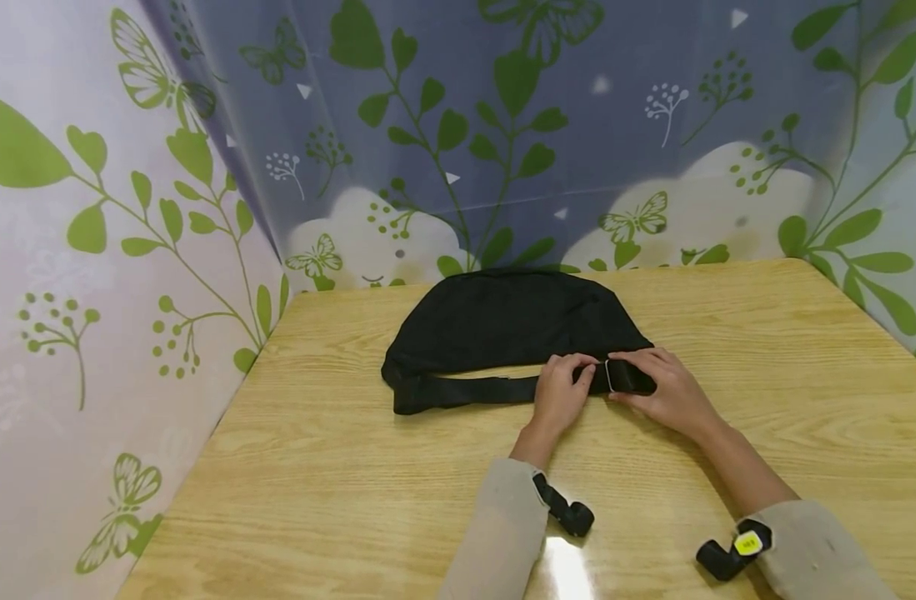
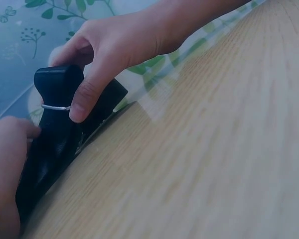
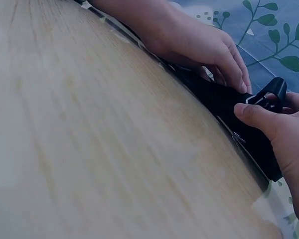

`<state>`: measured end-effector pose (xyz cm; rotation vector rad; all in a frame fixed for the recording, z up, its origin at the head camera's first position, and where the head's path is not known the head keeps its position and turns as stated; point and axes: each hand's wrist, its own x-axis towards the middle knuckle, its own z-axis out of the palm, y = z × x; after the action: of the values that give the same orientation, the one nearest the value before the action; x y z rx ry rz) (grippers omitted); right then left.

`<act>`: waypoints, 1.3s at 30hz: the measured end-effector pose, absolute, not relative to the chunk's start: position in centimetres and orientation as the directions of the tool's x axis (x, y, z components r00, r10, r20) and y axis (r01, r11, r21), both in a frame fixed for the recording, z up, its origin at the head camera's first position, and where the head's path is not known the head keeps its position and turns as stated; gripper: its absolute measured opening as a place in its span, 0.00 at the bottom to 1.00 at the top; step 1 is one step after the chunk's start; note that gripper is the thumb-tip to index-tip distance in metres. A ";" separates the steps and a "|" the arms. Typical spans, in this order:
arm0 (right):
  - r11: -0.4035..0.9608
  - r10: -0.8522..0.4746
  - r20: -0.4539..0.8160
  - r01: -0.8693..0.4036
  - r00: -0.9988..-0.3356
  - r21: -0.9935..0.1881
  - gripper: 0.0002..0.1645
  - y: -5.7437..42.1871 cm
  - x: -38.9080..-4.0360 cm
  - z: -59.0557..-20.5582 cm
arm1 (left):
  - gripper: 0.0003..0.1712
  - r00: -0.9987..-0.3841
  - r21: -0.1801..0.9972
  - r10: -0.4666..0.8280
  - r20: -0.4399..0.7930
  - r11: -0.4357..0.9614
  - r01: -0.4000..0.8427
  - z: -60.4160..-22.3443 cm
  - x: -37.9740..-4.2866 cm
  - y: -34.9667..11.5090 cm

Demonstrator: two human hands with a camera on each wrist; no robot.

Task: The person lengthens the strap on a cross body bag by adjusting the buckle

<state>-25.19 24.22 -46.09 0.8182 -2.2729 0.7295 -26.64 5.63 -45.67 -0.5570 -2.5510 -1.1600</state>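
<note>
Your two pale sleeves point(image 1: 498, 533) are closest, coming in from the bottom, and each one has a small black gadget point(image 1: 576, 517) at its end; the one on your right arm has a yellow sticker point(image 1: 748, 545). Past them, your bare hands work side by side on a black strap point(image 1: 473, 390). Your left hand point(image 1: 561, 396) is mostly closed, with its thumb and bent fingers pinching the strap just left of a thin metal ring point(image 1: 609, 375). Your right hand point(image 1: 671, 392) is partly closed: its thumb and fingers curve around the strap at the ring, and the strap makes a fat little loop point(image 1: 633, 377) there. From your left wrist, you can see your right thumb lying right by the ring. The strap runs along the front of a black bag point(image 1: 510, 321), with a thin gap between them in the middle. The bag lies flat near the back edge of the wooden table point(image 1: 315, 483), with its round side away from you and its right corner by your right hand. Behind the table hangs a blue and white cloth point(image 1: 600, 125) with green leaves and butterflies on it.
</note>
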 end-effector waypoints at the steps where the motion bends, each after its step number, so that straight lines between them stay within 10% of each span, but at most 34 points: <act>1: 0.658 -0.356 0.695 -0.696 -0.624 -0.288 0.38 24.2 -25.2 -46.1 | 0.09 -0.888 0.648 0.208 0.409 0.619 0.444 -45.7 -26.7 5.6; 29: 0.750 -0.371 0.569 -0.598 -0.734 -0.283 0.33 24.3 -24.8 -46.0 | 0.06 -0.905 0.741 0.194 0.380 0.521 0.423 -46.0 -26.9 5.7; 39: 0.712 -0.410 0.662 -0.674 -0.628 -0.198 0.25 24.5 -25.1 -46.2 | 0.37 -0.853 0.508 0.431 0.294 0.686 0.521 -45.4 -26.6 5.8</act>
<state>-25.09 24.55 -46.21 0.8219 -2.3222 0.5825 -26.56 5.76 -45.44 -0.7805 -2.7441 -0.8974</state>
